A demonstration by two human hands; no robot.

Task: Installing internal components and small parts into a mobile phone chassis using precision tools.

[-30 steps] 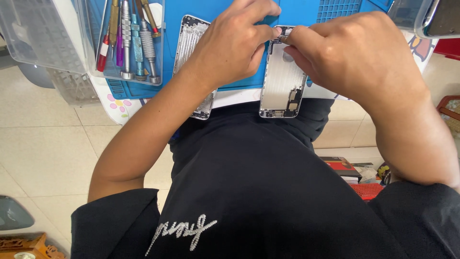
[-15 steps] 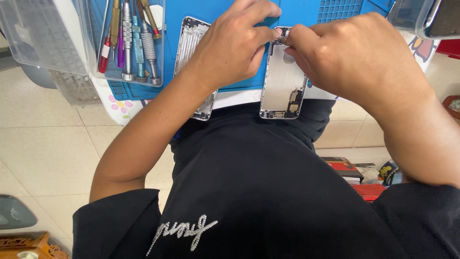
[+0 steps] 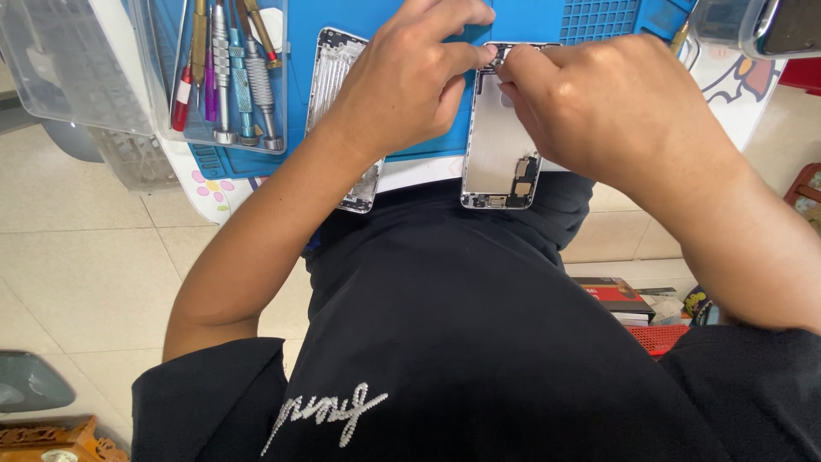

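Head view: the top end of the opened phone housing (image 3: 499,137) was covered by both hands, so the small part pinched there was hard to make out. A second phone housing (image 3: 344,94) was half hidden behind the left wrist, and the clear tray of screwdrivers (image 3: 224,73) at ten o'clock was cut off by the upper edge. At one o'clock a further device (image 3: 774,26) was only partly seen.

The left hand (image 3: 409,81) was held over the blue work mat (image 3: 410,21), wrist bent, thumb and forefinger pressed together on something tiny at the housing's top edge, at twelve o'clock. The right hand (image 3: 611,107) was brought in from three o'clock, knuckles up, its fingertips closed against the same spot, touching the left fingers. The opened housing lay between the hands, its lower end overhanging the mat's near edge at six o'clock, above the black shirt (image 3: 479,342).
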